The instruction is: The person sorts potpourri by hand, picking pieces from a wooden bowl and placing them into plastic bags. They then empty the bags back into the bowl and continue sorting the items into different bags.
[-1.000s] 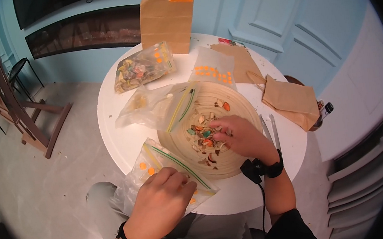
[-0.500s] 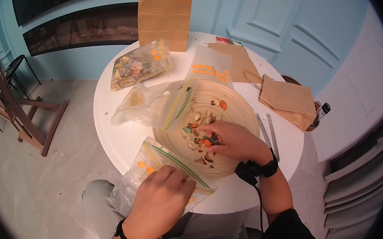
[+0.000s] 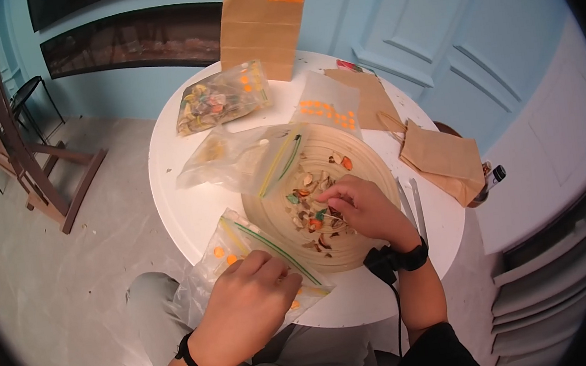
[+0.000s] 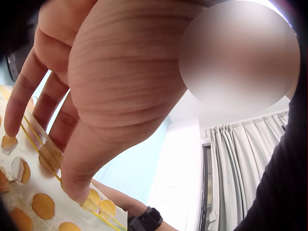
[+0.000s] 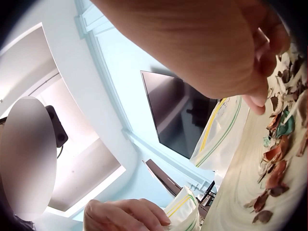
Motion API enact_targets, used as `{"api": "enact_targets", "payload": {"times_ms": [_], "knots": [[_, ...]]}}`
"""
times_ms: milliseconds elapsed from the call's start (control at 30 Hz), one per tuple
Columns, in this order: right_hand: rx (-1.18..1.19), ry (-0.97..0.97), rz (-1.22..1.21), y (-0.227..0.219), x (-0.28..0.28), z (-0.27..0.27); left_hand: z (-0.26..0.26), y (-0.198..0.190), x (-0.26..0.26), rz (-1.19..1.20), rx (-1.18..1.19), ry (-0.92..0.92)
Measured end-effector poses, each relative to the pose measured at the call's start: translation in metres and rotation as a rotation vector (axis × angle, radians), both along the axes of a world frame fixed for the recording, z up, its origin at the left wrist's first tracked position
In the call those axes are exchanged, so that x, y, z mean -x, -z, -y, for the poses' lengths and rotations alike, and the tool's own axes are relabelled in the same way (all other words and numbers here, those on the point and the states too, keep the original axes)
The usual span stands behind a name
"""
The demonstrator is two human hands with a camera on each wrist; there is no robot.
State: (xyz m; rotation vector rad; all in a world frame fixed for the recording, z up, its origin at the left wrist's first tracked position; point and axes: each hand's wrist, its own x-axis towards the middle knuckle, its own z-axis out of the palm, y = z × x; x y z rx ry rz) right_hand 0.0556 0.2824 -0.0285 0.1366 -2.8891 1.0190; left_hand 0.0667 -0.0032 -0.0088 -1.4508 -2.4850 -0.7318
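I see L hand (image 3: 248, 298) pinching dotted bag (image 3: 217, 269) by tray (image 3: 371, 154); R hand (image 3: 370, 210) bent-fingered over tray's dried bits (image 3: 316, 224), can't tell if holding any. Stuffed bag (image 3: 217, 103) beyond tray.

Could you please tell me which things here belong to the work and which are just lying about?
Apparently in use:
near zip bag, pinched by the left hand
dried pieces, under the right hand
round tray

Apparently just lying about:
upright paper bag
smaller paper bag at right
wooden stand
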Motion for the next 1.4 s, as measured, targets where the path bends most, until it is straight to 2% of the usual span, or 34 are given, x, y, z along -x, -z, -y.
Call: {"api": "enact_targets", "payload": {"times_ms": [100, 200, 300, 400, 500, 600, 700, 800, 900, 1033, 1133, 1233, 1333, 1400], "knots": [[-0.063, -0.018, 0.131, 0.0, -0.002, -0.002, 0.001, 0.002, 0.001, 0.002, 0.003, 0.01], [-0.16, -0.062, 0.07, 0.005, -0.005, 0.001, 0.001, 0.002, 0.001, 0.007, 0.011, 0.008], [-0.2, -0.02, 0.103, -0.001, -0.006, 0.007, 0.001, 0.002, 0.001, 0.006, 0.02, 0.005], [-0.021, 0.023, 0.089, -0.006, -0.003, 0.008, 0.0, 0.002, 0.001, 0.006, 0.027, 0.003], [0.188, 0.109, 0.181, -0.013, -0.001, 0.01, 0.0, 0.002, 0.0, 0.003, 0.027, 0.001], [0.395, 0.107, 0.199, -0.01, 0.0, 0.007, 0.0, 0.001, 0.0, 0.003, 0.028, 0.005], [0.541, 0.089, 0.191, -0.014, -0.002, 0.01, 0.0, 0.001, 0.001, -0.005, 0.019, 0.014], [0.633, 0.074, 0.28, -0.022, -0.008, 0.018, -0.001, 0.002, 0.001, -0.019, 0.003, 0.018], [0.722, -0.063, 0.359, -0.024, -0.015, 0.032, -0.004, 0.006, 0.001, -0.022, -0.032, 0.038], [0.251, -0.243, 0.356, -0.025, -0.018, 0.047, -0.006, 0.006, 0.0, -0.022, -0.033, 0.035], [0.267, -0.255, 0.281, -0.018, -0.015, 0.041, -0.006, 0.003, -0.001, -0.015, -0.015, 0.032], [0.376, -0.028, 0.21, -0.016, -0.01, 0.029, -0.005, 0.003, 0.0, -0.022, -0.011, 0.03], [0.226, 0.102, 0.148, -0.02, -0.007, 0.028, -0.004, 0.003, 0.001, -0.025, -0.008, 0.034], [0.009, -0.056, -0.012, -0.003, -0.006, 0.022, -0.004, 0.003, 0.001, -0.028, 0.0, 0.034]]}}
